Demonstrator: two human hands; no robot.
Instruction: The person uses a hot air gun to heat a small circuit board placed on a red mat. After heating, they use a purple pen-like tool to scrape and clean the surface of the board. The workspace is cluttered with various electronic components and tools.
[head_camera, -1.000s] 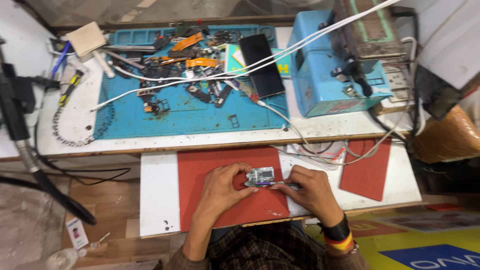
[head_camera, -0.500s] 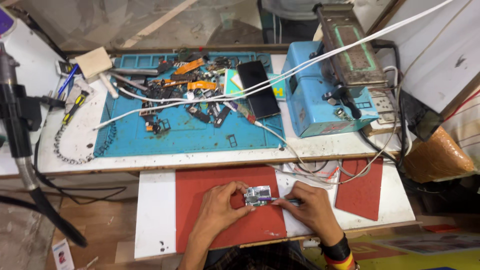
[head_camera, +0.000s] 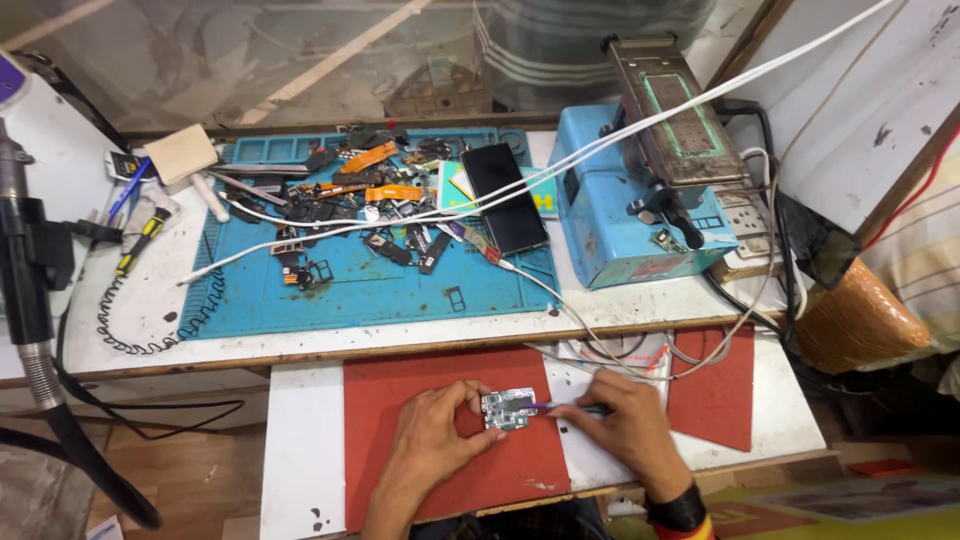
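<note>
A blue machine (head_camera: 640, 215) with a hinged plate on top stands at the back right of the bench, its cables trailing toward the pull-out shelf. Beside it a blue work mat (head_camera: 350, 290) carries a litter of flex cables, small parts and a dark phone (head_camera: 505, 198). White cables (head_camera: 600, 150) cross above all this and loop down near the red mat (head_camera: 440, 400) on the shelf.

There the left hand (head_camera: 432, 440) pinches a small circuit board (head_camera: 509, 409) by its left edge, holding it on the red mat. The right hand (head_camera: 628, 428) is closed around a thin tool (head_camera: 570, 407), its tip touching the board's right side; the tip looks like tweezers or a driver, though it is too small to tell.

The risks are plain. The board is held at one edge only, so a hard push from the tool can pivot it loose. A slip of the tip may scratch components. The looping cables near the right wrist could snag and jolt the hand.
</note>
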